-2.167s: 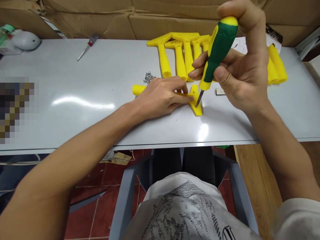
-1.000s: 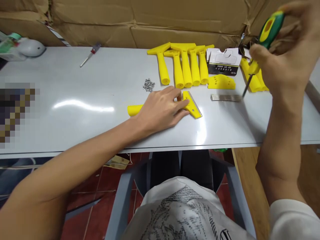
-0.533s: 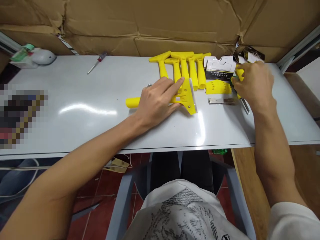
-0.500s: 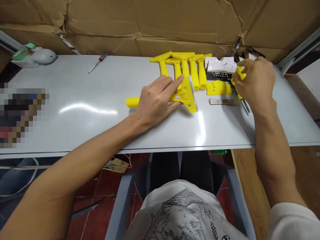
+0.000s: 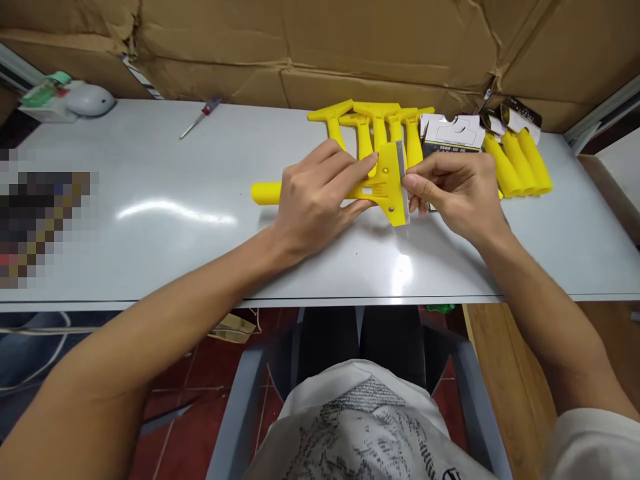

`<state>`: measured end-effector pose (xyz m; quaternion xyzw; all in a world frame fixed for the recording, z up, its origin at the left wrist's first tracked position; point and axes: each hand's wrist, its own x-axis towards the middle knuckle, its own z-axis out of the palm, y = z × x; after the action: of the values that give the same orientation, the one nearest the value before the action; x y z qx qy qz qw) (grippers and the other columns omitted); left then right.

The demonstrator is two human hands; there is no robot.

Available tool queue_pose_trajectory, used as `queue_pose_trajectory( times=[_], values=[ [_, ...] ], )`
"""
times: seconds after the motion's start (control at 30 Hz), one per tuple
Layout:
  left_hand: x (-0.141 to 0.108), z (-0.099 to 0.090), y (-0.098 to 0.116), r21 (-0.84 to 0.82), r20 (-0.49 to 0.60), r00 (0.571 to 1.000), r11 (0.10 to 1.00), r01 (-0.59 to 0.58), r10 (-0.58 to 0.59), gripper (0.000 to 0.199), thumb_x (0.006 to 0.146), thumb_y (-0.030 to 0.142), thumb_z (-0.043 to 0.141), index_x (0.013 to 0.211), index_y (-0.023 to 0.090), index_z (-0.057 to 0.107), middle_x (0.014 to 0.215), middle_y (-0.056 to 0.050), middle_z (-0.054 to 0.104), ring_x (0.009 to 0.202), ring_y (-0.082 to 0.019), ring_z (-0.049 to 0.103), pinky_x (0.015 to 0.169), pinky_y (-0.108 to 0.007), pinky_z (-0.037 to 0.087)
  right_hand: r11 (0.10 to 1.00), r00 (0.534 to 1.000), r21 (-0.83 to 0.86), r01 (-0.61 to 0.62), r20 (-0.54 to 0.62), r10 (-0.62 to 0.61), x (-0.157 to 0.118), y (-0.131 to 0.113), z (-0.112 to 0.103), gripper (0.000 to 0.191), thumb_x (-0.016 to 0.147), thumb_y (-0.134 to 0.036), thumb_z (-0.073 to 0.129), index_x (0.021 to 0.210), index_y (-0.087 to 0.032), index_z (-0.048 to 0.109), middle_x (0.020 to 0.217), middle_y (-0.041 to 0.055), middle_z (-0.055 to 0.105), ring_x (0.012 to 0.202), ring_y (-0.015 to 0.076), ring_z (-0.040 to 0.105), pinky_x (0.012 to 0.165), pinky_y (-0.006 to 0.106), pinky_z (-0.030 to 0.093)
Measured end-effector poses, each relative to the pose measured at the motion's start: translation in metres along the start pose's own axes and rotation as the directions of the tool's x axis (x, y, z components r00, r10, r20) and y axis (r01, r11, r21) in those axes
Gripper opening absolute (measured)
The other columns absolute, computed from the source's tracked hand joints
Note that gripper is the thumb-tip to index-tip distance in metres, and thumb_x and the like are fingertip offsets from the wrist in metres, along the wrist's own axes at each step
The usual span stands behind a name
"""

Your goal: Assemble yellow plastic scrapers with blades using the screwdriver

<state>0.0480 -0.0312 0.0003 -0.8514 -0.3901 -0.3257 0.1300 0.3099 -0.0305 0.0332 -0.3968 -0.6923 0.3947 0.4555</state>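
My left hand [image 5: 315, 203] is wrapped round a yellow scraper [image 5: 393, 183], its handle end sticking out to the left and its wide head to the right. A small screw shows in the lower part of the head. Along the head's right edge runs a thin metal blade [image 5: 401, 160]. My right hand [image 5: 463, 193] has its thumb and index finger closed on this blade edge, the other fingers curled behind. Several more yellow scrapers [image 5: 377, 110] lie side by side just beyond my left hand. Black-and-white packaging cards [image 5: 453, 127] are partly covered by my right hand.
Yellow handles [image 5: 525, 160] lie at the right beside dark packaging [image 5: 523, 117]. A screwdriver [image 5: 200, 119] rests at the back left, near a white rounded device [image 5: 90, 99]. Cardboard [image 5: 210, 40] stands along the table's back edge. The table's front edge [image 5: 320, 302] is close to my lap.
My right hand has come left from the yellow handles and packaging to the scraper's blade edge. My left hand still grips the scraper. The view has shifted slightly.
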Motion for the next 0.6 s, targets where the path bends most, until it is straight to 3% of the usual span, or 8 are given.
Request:
queue_pose_trajectory(
  times=[0.13, 0.27, 0.43, 0.6],
  values=[
    [-0.001, 0.000, 0.003, 0.029, 0.041, 0.999, 1.000, 0.006, -0.007, 0.055, 0.129, 0.058, 0.042, 0.155, 0.024, 0.077, 0.111, -0.012, 0.084, 0.111, -0.031, 0.077, 0.091, -0.050, 0.062, 0.999, 0.997, -0.020, 0.042, -0.060, -0.043, -0.006, 0.005, 0.007, 0.041, 0.089, -0.067, 0.102, 0.084, -0.029, 0.087, 0.072, 0.0032, 0.075, 0.060, 0.0220, 0.066, 0.059, 0.046, 0.061],
    [0.001, -0.002, 0.005, 0.082, 0.033, 0.999, 0.996, -0.031, 0.028, 0.052, 0.129, 0.046, 0.039, 0.154, 0.023, 0.077, 0.107, -0.011, 0.084, 0.108, -0.029, 0.074, 0.085, -0.047, 0.059, 0.999, 0.999, -0.026, 0.023, -0.041, -0.024, -0.007, 0.009, 0.009, 0.046, 0.084, -0.074, 0.102, 0.086, -0.032, 0.084, 0.074, 0.0035, 0.076, 0.066, 0.0254, 0.066, 0.062, 0.051, 0.062],
    [0.005, -0.003, 0.007, 0.077, 0.044, 0.998, 0.996, 0.038, -0.042, 0.050, 0.129, 0.052, 0.041, 0.158, 0.030, 0.075, 0.113, -0.009, 0.084, 0.113, -0.030, 0.073, 0.094, -0.047, 0.060, 0.999, 0.998, -0.031, 0.034, -0.049, -0.036, 0.000, 0.007, 0.013, 0.064, 0.080, -0.090, 0.095, 0.085, -0.031, 0.071, 0.078, 0.0044, 0.069, 0.075, 0.0254, 0.064, 0.063, 0.046, 0.057],
    [0.006, -0.005, 0.017, 0.093, 0.060, 0.998, 0.996, -0.006, 0.001, 0.057, 0.130, 0.051, 0.037, 0.155, 0.023, 0.079, 0.107, -0.014, 0.084, 0.110, -0.034, 0.078, 0.086, -0.049, 0.059, 0.996, 0.997, -0.051, 0.066, -0.034, -0.068, -0.001, 0.009, 0.019, 0.080, 0.076, -0.101, 0.089, 0.077, -0.028, 0.055, 0.076, 0.0025, 0.056, 0.073, 0.0216, 0.054, 0.062, 0.041, 0.051]
  ],
)
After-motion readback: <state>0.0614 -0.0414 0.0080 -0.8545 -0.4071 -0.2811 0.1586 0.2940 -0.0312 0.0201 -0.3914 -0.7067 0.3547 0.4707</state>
